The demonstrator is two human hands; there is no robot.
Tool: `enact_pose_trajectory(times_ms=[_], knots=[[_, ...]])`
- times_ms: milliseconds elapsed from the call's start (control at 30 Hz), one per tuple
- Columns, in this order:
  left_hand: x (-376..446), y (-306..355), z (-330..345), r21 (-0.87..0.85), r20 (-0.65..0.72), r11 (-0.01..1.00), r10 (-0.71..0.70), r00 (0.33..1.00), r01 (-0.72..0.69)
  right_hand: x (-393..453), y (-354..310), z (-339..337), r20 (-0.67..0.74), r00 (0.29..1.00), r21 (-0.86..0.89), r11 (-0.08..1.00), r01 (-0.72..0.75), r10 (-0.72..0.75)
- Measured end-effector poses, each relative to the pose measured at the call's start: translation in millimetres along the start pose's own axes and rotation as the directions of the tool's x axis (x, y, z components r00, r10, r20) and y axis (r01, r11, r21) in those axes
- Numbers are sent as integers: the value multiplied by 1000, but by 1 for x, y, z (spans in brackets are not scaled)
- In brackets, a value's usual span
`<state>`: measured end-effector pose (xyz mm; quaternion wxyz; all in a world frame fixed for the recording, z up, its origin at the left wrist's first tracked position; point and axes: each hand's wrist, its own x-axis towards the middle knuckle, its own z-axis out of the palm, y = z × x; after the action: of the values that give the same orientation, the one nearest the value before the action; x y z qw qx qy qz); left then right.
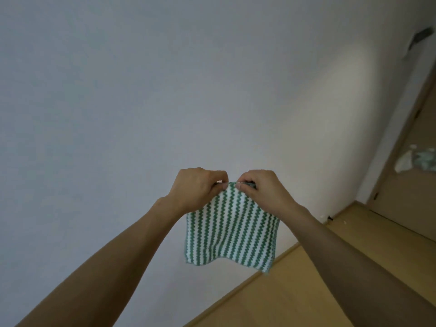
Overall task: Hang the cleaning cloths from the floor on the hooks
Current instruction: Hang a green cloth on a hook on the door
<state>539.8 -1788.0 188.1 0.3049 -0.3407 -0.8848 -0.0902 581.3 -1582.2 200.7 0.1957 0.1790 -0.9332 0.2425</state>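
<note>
Here both hands (232,188) pinch striped cloth (232,232)

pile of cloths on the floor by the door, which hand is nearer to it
Right hand. It grips the striped cloth on the side toward the pile; left hand grips farther away.

Both bare arms reach forward and up, nearly straight, converging so that the hands sit close together in front of the body. The left hand (197,186) has its fingers curled, thumb and fingertips pinching the top edge of the cloth (232,228), back of the hand toward the camera. The right hand (262,188) mirrors it just beside, fingers curled and pinching the same edge, the two thumbs almost meeting.
</note>
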Motion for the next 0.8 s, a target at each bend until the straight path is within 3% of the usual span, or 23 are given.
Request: enact_pose_trajectory(times_ms=[400,800], knots=[[159,56,114,-291,-87,940,158,984,-176,11,134,-60,-176,959,-212,943,-258,223],[301,107,208,-455,-130,799,378,917,-394,20,242,-100,-406,809,-287,781,-555,426]])
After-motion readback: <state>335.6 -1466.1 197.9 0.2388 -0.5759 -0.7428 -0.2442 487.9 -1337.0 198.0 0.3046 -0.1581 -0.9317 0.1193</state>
